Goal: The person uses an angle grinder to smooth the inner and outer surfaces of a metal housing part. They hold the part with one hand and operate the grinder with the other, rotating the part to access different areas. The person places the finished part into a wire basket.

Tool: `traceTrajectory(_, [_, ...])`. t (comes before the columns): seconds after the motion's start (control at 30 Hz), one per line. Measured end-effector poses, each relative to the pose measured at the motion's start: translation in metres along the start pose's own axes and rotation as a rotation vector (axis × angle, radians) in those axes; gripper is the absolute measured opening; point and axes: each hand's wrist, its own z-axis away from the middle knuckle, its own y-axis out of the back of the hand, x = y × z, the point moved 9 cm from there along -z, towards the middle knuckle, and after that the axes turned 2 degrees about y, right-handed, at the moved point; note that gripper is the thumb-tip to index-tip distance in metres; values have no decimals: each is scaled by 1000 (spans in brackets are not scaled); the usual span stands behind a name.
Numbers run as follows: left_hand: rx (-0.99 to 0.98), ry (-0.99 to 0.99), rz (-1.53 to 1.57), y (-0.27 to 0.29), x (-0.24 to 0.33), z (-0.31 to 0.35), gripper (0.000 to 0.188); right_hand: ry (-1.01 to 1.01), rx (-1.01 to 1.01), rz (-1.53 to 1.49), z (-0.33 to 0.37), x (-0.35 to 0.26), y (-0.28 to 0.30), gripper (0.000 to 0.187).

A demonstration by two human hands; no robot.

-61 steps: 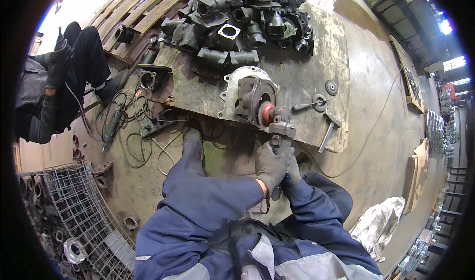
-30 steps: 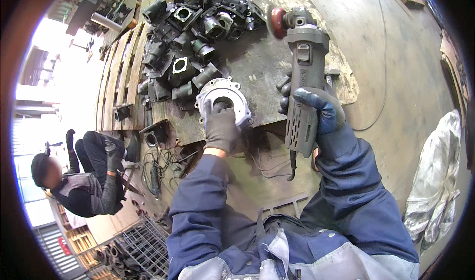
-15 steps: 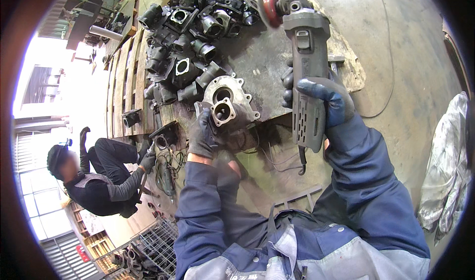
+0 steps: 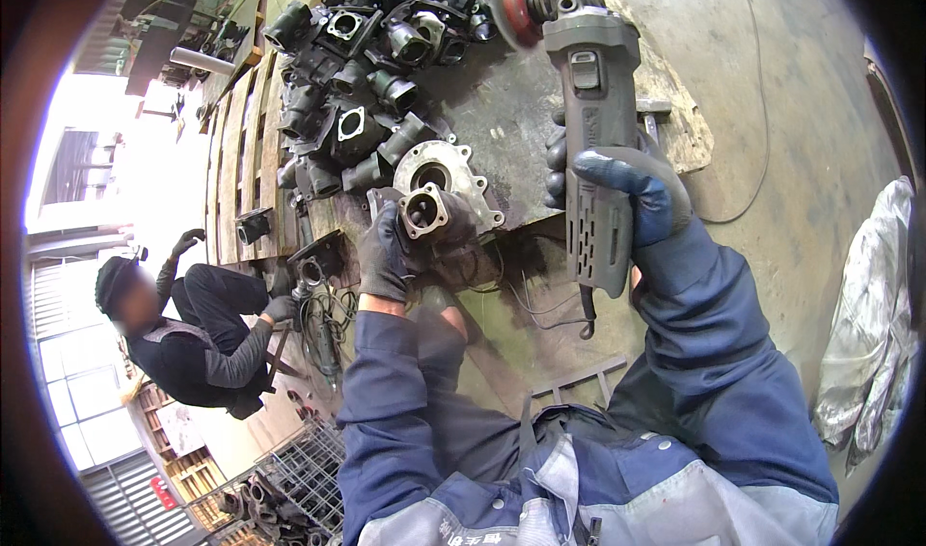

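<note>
My gloved left hand [image 4: 388,259] is closed round the near left side of a metal pipe housing [image 4: 467,185]. The casting has a pale round flange with bolt lugs and, nearer to me, a squarish flanged opening. My gloved right hand [image 4: 632,187] grips a dark grey angle grinder [image 4: 598,126] by its body, thumb across the front. The tool stands head away from me, its cord leaving the near end. Its red-backed disc [image 4: 521,13] sits beyond the housing, apart from it, with a blurred outer rim.
Black castings [image 4: 371,88] lie heaped on the far left of the worktable [image 4: 511,131]. A hammer [image 4: 653,108] lies behind the grinder. At left, a seated co-worker [image 4: 198,343] is beside a wooden pallet [image 4: 236,150]. A wire basket [image 4: 313,469] stands lower left; cables trail below the table.
The housing and my left hand have shifted slightly left, and the casting has turned a little. The grinder has moved slightly away and left. The co-worker's hands and head have moved.
</note>
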Motion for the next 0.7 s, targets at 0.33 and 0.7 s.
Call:
traceTrajectory(0.33, [204,375,464,21,1,14,29,53,-71,85,1,18,7,40])
traceTrajectory(0.7, [-225,151,473,-104,133,109,36,-200,21,407,2,48,-29,62])
